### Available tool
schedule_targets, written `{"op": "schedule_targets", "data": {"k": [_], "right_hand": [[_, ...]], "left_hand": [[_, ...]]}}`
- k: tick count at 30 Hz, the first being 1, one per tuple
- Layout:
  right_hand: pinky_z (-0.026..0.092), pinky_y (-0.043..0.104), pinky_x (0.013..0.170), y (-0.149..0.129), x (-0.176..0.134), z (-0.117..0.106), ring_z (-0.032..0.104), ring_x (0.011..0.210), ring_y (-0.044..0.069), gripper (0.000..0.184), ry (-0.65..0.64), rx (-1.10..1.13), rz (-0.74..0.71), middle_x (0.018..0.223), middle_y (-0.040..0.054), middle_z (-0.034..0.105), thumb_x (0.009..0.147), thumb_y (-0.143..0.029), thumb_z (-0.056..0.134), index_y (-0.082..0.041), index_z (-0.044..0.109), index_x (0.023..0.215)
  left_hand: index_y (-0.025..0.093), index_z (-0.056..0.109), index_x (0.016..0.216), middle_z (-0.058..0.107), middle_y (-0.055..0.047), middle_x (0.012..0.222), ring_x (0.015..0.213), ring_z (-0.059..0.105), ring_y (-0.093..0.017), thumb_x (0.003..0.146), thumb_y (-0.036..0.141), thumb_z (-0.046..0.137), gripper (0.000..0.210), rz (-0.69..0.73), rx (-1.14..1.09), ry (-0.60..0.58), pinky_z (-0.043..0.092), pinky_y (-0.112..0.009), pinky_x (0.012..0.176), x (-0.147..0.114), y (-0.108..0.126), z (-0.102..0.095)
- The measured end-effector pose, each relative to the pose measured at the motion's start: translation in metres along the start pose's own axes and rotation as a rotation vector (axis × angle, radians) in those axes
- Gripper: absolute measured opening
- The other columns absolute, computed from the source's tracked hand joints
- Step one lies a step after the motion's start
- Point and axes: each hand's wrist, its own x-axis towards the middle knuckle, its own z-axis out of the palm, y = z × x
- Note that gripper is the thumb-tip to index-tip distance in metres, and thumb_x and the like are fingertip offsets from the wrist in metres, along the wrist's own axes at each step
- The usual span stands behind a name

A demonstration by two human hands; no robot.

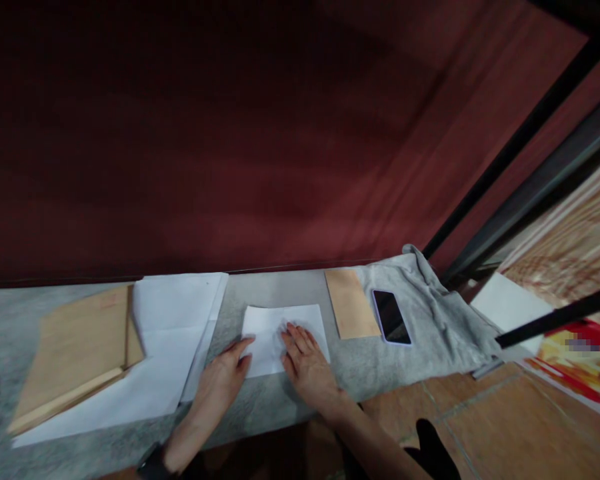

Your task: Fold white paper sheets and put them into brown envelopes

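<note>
A folded sheet of white paper (270, 320) lies on the grey cloth in front of me, its upper edge slightly raised at the left. My right hand (307, 363) rests flat on the right part of the sheet, fingers stretched out over it. At the sheet's lower left edge is my left hand (225, 373), thumb and forefinger apart and touching the paper. The other fingers of that hand are partly hidden. To the right of the sheet lies a small brown envelope (351, 307), and beside it a phone (393, 317) with a dark screen.
On the left, several large brown envelopes (80, 340) lie over white paper sheets (173, 333). Grey cloth (300, 403) covers the long surface, bunched at the right end. A dark red wall (230, 167) stands behind; black metal bars (510, 147) cross at the right above the tiled floor (520, 420).
</note>
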Motion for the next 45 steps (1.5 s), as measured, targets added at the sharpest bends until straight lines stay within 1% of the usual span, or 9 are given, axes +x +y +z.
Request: {"op": "schedule_targets", "data": {"k": [8,11,14,17,20,24,34,40,45], "right_hand": [[0.032,0.045,0.121,-0.002,0.003,0.008,0.038,0.146,0.025,0.049,-0.051,-0.076,0.056,0.158,0.0084,0.042,0.105,-0.042,0.041,-0.02,0.046,0.149],[0.03,0.046,0.121,-0.003,0.003,0.009,0.039,0.145,0.025,0.049,-0.045,-0.082,0.063,0.158,0.0074,0.042,0.106,-0.043,0.04,-0.021,0.047,0.149],[0.029,0.045,0.121,-0.004,0.005,0.008,0.04,0.145,0.024,0.048,-0.046,-0.09,0.063,0.157,0.0068,0.043,0.106,-0.041,0.039,-0.022,0.046,0.15],[0.029,0.043,0.121,-0.004,0.008,0.007,0.042,0.143,0.021,0.046,-0.046,-0.081,0.092,0.155,0.0058,0.046,0.107,-0.035,0.037,-0.021,0.047,0.149],[0.03,0.041,0.121,-0.002,0.011,0.008,0.043,0.142,0.02,0.045,-0.044,-0.071,0.126,0.154,0.0057,0.047,0.107,-0.03,0.035,-0.018,0.049,0.147],[0.029,0.042,0.121,0.004,0.013,0.009,0.039,0.145,0.022,0.045,-0.035,-0.112,0.147,0.158,0.0059,0.041,0.107,-0.034,0.035,-0.021,0.049,0.148],[0.033,0.043,0.118,0.031,0.006,0.007,0.039,0.146,0.024,0.051,0.046,-0.21,0.246,0.157,0.0117,0.041,0.106,-0.039,0.037,-0.016,0.042,0.152],[0.033,0.044,0.119,0.028,0.015,-0.005,0.041,0.144,0.025,0.048,0.04,-0.135,0.296,0.153,0.0118,0.047,0.106,-0.036,0.036,-0.014,0.051,0.146],[0.034,0.04,0.121,0.014,0.028,-0.005,0.036,0.147,0.021,0.049,-0.016,-0.052,0.189,0.157,0.0073,0.041,0.107,-0.038,0.034,-0.016,0.046,0.149]], "left_hand": [[0.022,0.061,0.135,0.07,-0.009,0.127,0.102,0.073,-0.024,0.094,0.019,0.05,0.043,-0.011,-0.01,0.006,0.056,-0.035,0.091,0.002,-0.002,0.002],[0.019,0.063,0.133,0.068,-0.013,0.127,0.096,0.072,-0.025,0.095,0.02,0.047,0.041,-0.008,0.061,0.073,0.057,-0.04,0.088,-0.001,-0.002,0.002],[0.016,0.065,0.129,0.067,-0.015,0.122,0.104,0.068,-0.028,0.096,0.023,0.043,0.04,0.122,0.134,0.237,0.055,-0.045,0.094,-0.001,0.002,0.009],[0.017,0.061,0.134,0.061,-0.013,0.136,0.125,0.058,-0.026,0.1,0.028,0.038,0.042,0.312,0.079,0.335,0.049,-0.044,0.106,0.002,0.012,0.028],[0.015,0.053,0.142,0.05,-0.013,0.151,0.142,0.043,-0.026,0.101,0.032,0.034,0.048,0.432,0.093,0.297,0.04,-0.047,0.115,0.004,0.022,0.051],[0.014,0.048,0.147,0.041,-0.013,0.158,0.148,0.035,-0.028,0.101,0.03,0.031,0.052,0.443,0.226,0.242,0.035,-0.05,0.118,0.003,0.027,0.066],[0.01,0.042,0.151,0.04,-0.017,0.158,0.148,0.035,-0.028,0.101,0.039,0.033,0.058,0.371,0.267,0.327,0.031,-0.05,0.12,0.004,0.028,0.062],[0.017,0.046,0.149,0.045,-0.01,0.156,0.147,0.037,-0.025,0.1,0.031,0.035,0.052,0.567,0.271,0.309,0.028,-0.05,0.122,0.0,0.04,0.067],[0.015,0.052,0.145,0.054,-0.013,0.149,0.144,0.042,-0.028,0.095,0.025,0.038,0.052,0.609,0.292,0.266,0.031,-0.052,0.12,-0.001,0.038,0.07]]}}
